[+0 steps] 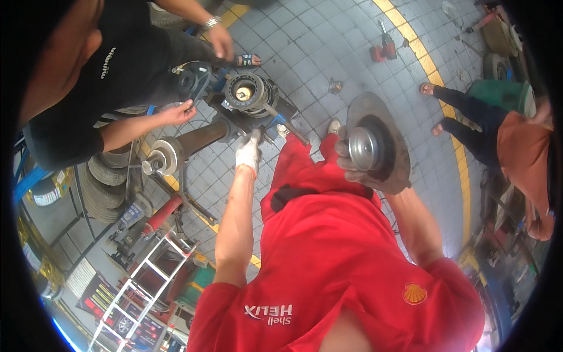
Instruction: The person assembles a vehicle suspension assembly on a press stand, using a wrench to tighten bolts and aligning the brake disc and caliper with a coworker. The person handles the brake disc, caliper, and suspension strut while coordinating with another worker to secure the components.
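Observation:
My right hand (346,159), in a dark grey glove, holds up a dark round metal plate (392,126) with a shiny cup-shaped centre. Its fingers grip the left rim, and the palm is hidden behind. My left hand (249,154), in a white glove, is closed at the dark metal stand; what its fingers grip does not show clearly. Just beyond it, a ringed round assembly (239,91) with a pale yellow centre sits on the stand. To the left lies a thick metal cylinder (199,139) with a flanged end.
At the left, a co-worker in black reaches both hands round a black round part (193,79). A red cordless power tool (384,48) lies on the tiled floor. Another person in orange (522,167) is at the right. Tyres (105,182) and a white ladder (146,281) stand left.

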`<state>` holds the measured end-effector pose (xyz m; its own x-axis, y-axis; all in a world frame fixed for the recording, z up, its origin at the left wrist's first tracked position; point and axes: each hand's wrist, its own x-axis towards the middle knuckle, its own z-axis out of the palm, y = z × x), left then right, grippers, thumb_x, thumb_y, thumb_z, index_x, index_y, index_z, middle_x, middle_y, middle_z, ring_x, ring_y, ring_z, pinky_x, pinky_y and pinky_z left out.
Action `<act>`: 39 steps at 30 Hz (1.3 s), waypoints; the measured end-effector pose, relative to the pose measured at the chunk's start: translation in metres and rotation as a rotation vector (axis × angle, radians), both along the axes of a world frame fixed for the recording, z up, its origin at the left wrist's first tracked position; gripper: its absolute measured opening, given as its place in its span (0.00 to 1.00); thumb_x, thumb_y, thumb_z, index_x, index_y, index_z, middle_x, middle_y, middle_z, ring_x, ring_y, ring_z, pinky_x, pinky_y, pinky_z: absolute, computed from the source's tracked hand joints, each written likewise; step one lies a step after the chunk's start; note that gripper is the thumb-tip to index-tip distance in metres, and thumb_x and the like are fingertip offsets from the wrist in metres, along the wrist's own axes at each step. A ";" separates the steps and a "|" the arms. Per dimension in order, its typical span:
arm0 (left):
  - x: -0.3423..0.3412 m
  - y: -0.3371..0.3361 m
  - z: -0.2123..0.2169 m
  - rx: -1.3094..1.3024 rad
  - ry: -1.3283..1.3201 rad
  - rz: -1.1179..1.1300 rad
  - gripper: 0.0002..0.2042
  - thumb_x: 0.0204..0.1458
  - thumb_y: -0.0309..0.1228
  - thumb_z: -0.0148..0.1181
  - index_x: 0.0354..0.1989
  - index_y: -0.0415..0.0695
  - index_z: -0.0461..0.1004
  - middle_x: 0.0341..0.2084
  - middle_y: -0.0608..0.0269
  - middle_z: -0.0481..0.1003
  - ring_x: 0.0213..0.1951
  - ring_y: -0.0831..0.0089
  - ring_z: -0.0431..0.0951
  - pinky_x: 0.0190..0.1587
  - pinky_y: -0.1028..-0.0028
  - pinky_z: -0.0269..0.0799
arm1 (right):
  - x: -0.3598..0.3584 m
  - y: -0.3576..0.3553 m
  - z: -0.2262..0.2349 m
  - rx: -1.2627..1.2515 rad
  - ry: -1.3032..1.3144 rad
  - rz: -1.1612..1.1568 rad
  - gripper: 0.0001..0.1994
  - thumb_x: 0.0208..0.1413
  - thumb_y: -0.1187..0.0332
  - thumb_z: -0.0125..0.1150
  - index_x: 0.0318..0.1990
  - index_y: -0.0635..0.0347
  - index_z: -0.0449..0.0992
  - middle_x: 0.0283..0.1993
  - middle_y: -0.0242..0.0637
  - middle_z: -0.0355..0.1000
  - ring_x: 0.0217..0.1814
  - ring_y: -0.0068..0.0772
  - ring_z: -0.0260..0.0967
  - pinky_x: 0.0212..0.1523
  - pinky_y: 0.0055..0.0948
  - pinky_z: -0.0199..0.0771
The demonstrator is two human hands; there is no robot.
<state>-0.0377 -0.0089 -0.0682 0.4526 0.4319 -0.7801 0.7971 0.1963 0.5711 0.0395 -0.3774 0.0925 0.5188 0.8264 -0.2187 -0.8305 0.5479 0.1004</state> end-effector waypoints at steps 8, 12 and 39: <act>-0.021 -0.045 0.085 -0.545 -0.351 0.241 0.10 0.68 0.35 0.65 0.52 0.45 0.78 0.38 0.68 0.78 0.36 0.76 0.78 0.36 0.76 0.75 | 0.012 0.017 -0.008 -0.005 -0.068 0.124 0.45 0.64 0.34 0.62 0.72 0.66 0.61 0.53 0.39 0.62 0.45 0.32 0.58 0.41 0.31 0.67; -0.024 -0.045 0.116 -0.624 -0.503 0.205 0.19 0.64 0.27 0.66 0.63 0.39 0.75 0.50 0.61 0.80 0.53 0.66 0.82 0.59 0.65 0.81 | 0.015 0.027 -0.006 0.105 -0.029 0.195 0.45 0.63 0.33 0.60 0.71 0.64 0.63 0.51 0.36 0.64 0.44 0.32 0.58 0.39 0.31 0.64; -0.016 -0.114 0.258 -0.386 -0.648 -0.361 0.30 0.69 0.46 0.64 0.64 0.27 0.72 0.45 0.47 0.84 0.39 0.61 0.88 0.42 0.68 0.85 | 0.012 0.033 0.003 0.575 0.186 0.235 0.30 0.74 0.50 0.54 0.72 0.63 0.68 0.55 0.46 0.66 0.42 0.40 0.68 0.29 0.34 0.77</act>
